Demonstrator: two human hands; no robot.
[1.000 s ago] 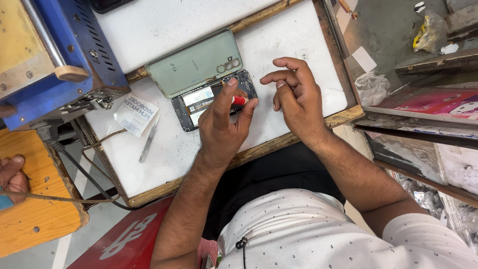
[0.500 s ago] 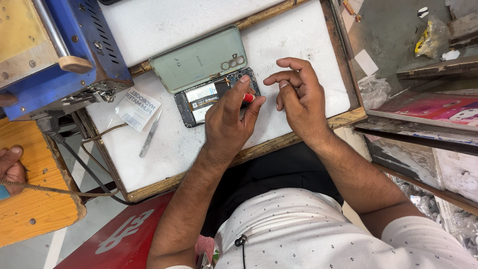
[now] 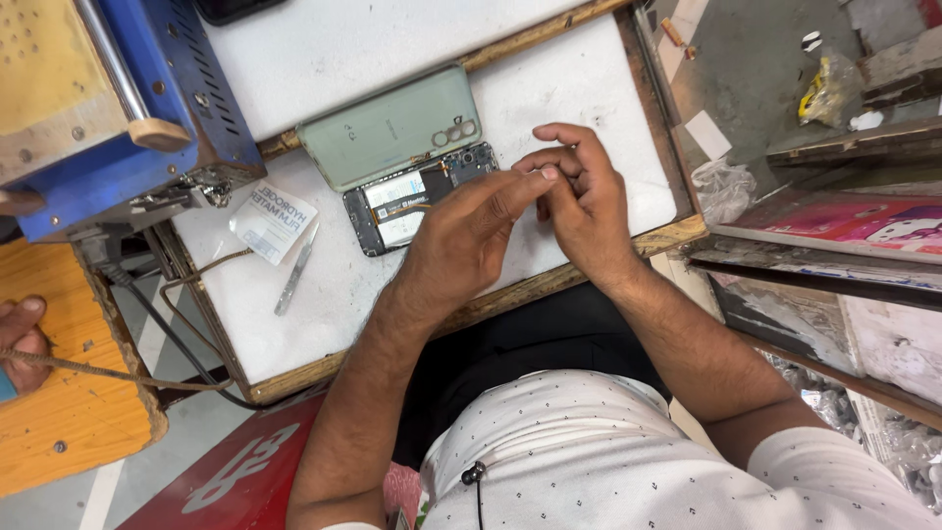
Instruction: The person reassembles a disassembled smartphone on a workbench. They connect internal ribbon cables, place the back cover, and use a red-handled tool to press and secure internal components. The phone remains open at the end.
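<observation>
While both hands pinch something unseen, left hand [image 3: 461, 245] hides opened phone [image 3: 407, 201], tweezers [image 3: 295, 270] nearby

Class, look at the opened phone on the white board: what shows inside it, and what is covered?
Inside the opened phone: a white-labelled battery, dark boards and an orange flex strip. The left hand covers its lower right part; the green back cover lies beside it.

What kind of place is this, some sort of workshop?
Most likely a small phone repair bench. An opened phone with its insides showing lies on the white work board, its green back cover beside it, with metal tweezers and a blue machine close by.
</observation>
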